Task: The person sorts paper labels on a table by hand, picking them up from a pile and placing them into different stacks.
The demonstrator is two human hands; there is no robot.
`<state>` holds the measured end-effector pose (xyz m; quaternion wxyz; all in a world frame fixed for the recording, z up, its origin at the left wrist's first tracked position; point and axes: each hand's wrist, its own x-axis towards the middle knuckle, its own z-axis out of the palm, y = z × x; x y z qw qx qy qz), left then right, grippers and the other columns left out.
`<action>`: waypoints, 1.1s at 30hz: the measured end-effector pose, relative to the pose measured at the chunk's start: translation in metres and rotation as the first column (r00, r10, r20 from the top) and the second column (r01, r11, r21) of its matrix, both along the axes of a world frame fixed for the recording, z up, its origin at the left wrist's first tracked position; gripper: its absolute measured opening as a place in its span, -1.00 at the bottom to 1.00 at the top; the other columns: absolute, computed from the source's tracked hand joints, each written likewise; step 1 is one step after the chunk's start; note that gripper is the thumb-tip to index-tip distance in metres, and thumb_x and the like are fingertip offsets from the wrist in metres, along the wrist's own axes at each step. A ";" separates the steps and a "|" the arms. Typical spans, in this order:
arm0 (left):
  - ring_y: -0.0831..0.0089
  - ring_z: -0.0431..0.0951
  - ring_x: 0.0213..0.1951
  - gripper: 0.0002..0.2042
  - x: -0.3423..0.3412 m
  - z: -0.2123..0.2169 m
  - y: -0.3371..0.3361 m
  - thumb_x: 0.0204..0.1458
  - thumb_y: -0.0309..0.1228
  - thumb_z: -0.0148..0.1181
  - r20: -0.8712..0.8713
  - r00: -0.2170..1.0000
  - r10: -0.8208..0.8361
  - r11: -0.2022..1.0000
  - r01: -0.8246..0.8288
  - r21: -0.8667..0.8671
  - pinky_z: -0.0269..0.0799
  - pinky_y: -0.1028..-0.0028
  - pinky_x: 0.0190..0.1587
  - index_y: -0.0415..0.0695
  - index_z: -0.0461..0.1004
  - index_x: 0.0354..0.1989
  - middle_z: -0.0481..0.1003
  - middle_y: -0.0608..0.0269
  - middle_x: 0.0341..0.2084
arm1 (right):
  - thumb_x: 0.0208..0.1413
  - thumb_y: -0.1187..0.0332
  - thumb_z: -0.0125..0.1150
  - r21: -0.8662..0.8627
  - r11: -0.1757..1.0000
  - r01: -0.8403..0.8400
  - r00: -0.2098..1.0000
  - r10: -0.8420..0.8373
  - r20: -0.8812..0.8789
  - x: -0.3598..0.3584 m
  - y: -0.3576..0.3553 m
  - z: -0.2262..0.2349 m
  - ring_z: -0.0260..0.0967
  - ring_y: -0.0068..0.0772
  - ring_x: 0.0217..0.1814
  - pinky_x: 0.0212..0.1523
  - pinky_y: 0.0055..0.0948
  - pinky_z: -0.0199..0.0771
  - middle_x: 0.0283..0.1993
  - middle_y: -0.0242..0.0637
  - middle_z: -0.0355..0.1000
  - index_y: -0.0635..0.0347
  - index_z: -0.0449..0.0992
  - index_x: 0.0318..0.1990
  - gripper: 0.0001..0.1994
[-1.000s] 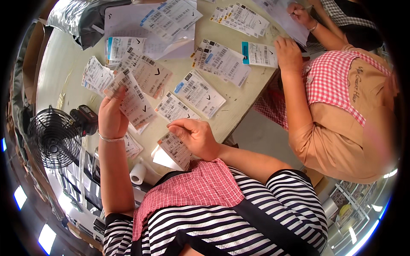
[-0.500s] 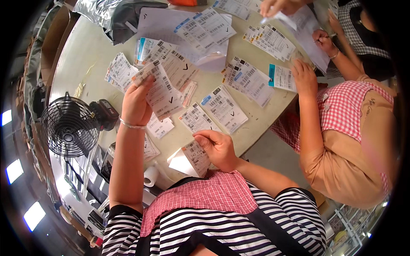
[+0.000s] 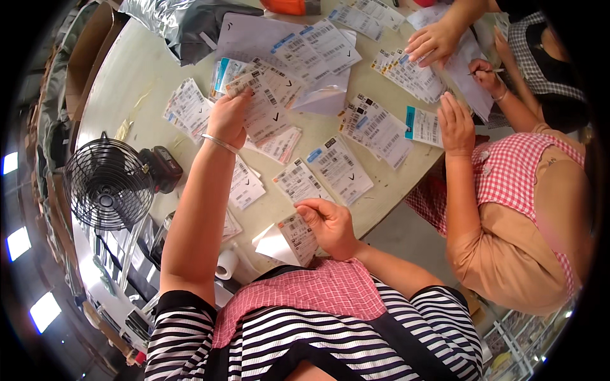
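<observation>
My left hand [image 3: 229, 120] reaches out over the table, fingers and thumb closed on a printed shipping label [image 3: 264, 117] with a check mark. The label is held over a pile of similar labels [image 3: 286, 89], partly covering it. Close to my body, my right hand [image 3: 333, 227] is closed on a stack of labels [image 3: 298, 235], whose white sheet is folded out to the left. Just beyond that hand lie a small label pile [image 3: 300, 181] and a larger one [image 3: 343, 170].
More label piles [image 3: 189, 108] cover the pale table [image 3: 143, 70]. On the left stands a black fan [image 3: 108, 184]; a grey plastic bag [image 3: 184, 25] lies at the far left. At right, a co-worker's hand [image 3: 456, 124] touches a blue-topped label [image 3: 422, 126]; another hand [image 3: 435, 43] rests over fanned labels.
My left hand has moved farther out and to the right with its label, onto the far pile. My right hand stays nearly in place. A co-worker's hand at the far right has come down over the fanned labels.
</observation>
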<state>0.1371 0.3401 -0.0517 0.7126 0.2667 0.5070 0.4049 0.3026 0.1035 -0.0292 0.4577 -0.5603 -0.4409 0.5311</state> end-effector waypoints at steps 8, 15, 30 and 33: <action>0.37 0.57 -0.19 -0.77 -0.040 0.032 -0.049 0.24 -0.39 0.12 -0.126 0.989 -0.078 0.997 0.079 0.004 0.50 0.32 -0.08 -0.31 0.51 -0.06 0.55 0.18 -0.20 | 0.25 0.30 0.24 0.012 1.000 -0.004 1.000 0.004 -0.026 -0.006 -0.007 0.014 0.48 -0.54 -0.36 -0.33 -0.53 0.47 -0.37 -0.20 0.57 0.35 0.59 -0.16 -0.76; 0.22 0.60 -0.12 -0.72 -0.082 0.075 -0.164 0.27 -0.39 0.06 0.128 0.992 -0.020 0.992 0.035 -0.118 0.53 0.26 -0.03 -0.38 0.44 -0.01 0.56 0.06 -0.14 | 0.27 0.30 0.22 0.018 1.000 0.010 0.998 -0.011 0.067 -0.015 -0.010 0.060 0.38 -0.63 -0.44 -0.39 -0.58 0.39 -0.44 -0.30 0.55 0.32 0.61 -0.18 -0.78; 0.58 0.50 -0.26 -0.74 -0.094 0.151 -0.325 0.27 -0.31 0.12 0.049 0.985 0.168 0.979 -0.172 0.113 0.41 0.55 -0.23 -0.26 0.54 -0.07 0.55 0.30 -0.26 | 0.28 0.28 0.19 0.450 0.887 -0.106 0.994 0.084 0.068 -0.111 -0.031 0.121 0.28 -0.66 -0.43 -0.41 -0.56 0.29 -0.47 -0.36 0.47 0.33 0.57 -0.12 -0.75; 0.47 0.56 -0.14 -0.73 -0.113 0.161 -0.343 0.28 -0.33 0.08 0.254 0.928 0.271 0.953 -0.297 0.067 0.49 0.48 -0.12 -0.27 0.48 0.01 0.56 0.23 -0.17 | 0.34 0.18 0.11 0.288 0.886 -0.363 0.923 0.384 -0.017 -0.099 -0.043 0.121 0.20 -0.70 -0.38 -0.38 -0.61 0.21 -0.43 -0.48 0.39 0.35 0.54 -0.09 -0.67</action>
